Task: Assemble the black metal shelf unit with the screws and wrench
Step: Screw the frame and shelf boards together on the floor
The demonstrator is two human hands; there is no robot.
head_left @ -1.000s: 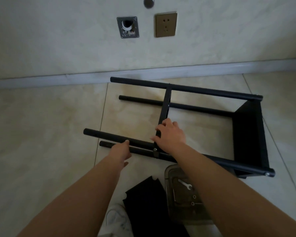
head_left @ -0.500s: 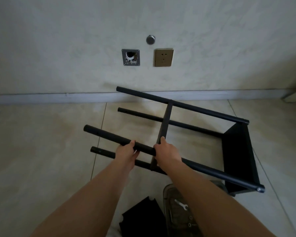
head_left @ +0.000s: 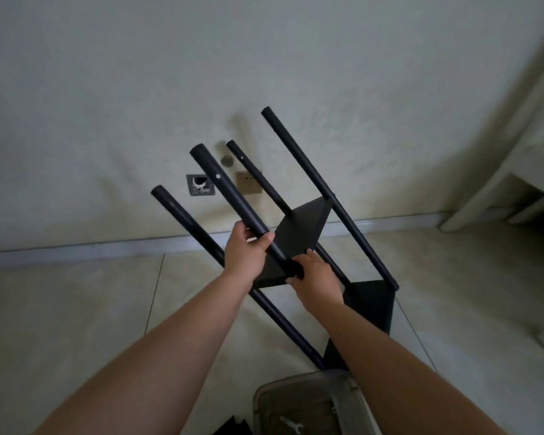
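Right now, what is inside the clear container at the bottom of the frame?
A small silver wrench lies in the clear container. The right forearm covers the container's right side, so any screws there cannot be seen.

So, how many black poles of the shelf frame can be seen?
4: front pole gripped by the left hand, left pole, thin back pole, right pole. None seems hidden.

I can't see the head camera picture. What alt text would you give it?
Two bare hands tilt a black metal shelf frame up off a tiled floor: the left hand wraps one pole, the right hand grips the pole at the corner of the middle shelf panel. A clear tray holding a small wrench sits below.
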